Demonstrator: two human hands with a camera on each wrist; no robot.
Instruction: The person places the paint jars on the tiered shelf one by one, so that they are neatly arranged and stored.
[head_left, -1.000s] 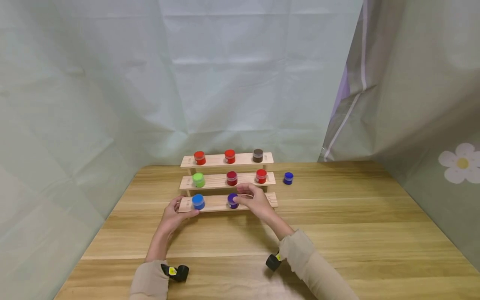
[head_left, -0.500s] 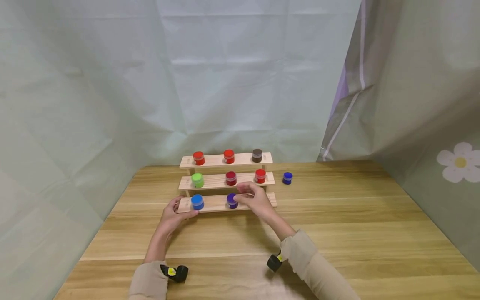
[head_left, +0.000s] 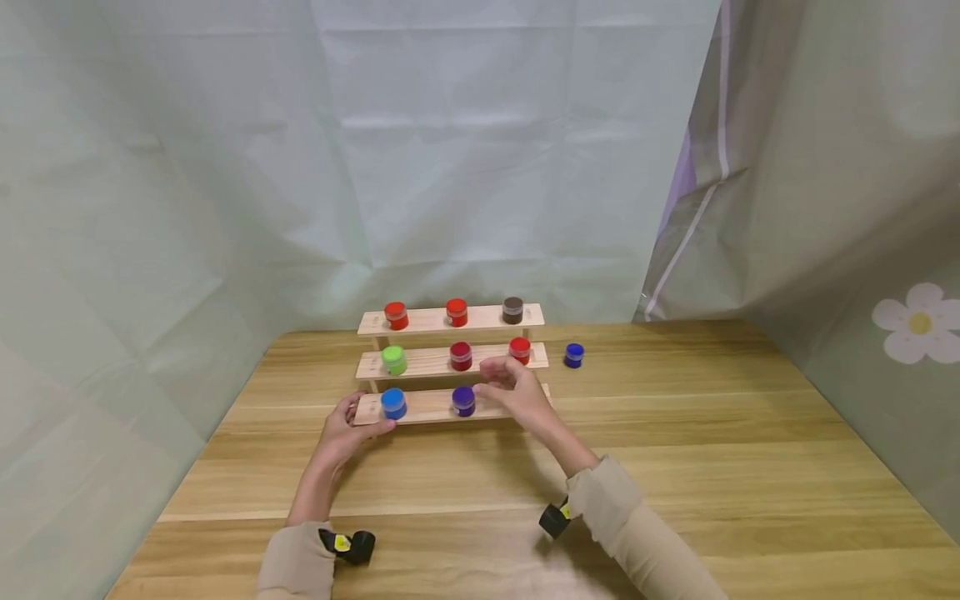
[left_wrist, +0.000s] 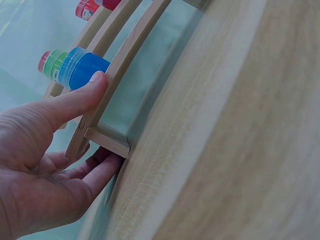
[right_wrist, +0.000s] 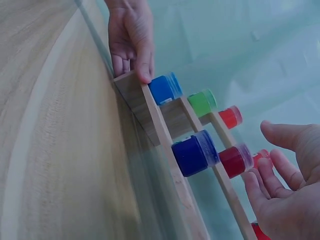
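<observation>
A three-step wooden display rack (head_left: 429,407) stands on the table, bearing small lidded paint jars. My left hand (head_left: 341,435) grips the left end of its lowest step; in the left wrist view the thumb (left_wrist: 90,95) lies on the front edge beside a blue jar (left_wrist: 82,70) and the fingers reach under the end. A purple jar (head_left: 463,402) stands upright mid-step. Just right of it, my right hand (head_left: 521,400) hovers with thumb and fingers apart, holding nothing. In the right wrist view a gap shows between that hand (right_wrist: 295,180) and the purple jar (right_wrist: 195,154).
The middle step holds a green jar (head_left: 394,360), a dark red jar (head_left: 461,356) and a red jar (head_left: 520,350). Two red jars (head_left: 396,316) and a dark brown jar (head_left: 513,311) are on top. Right of the rack, a dark blue jar (head_left: 573,356) stands on the table (head_left: 712,467).
My right hand has let go of the purple jar and drawn back slightly to the right. The left hand keeps its grip on the rack.
</observation>
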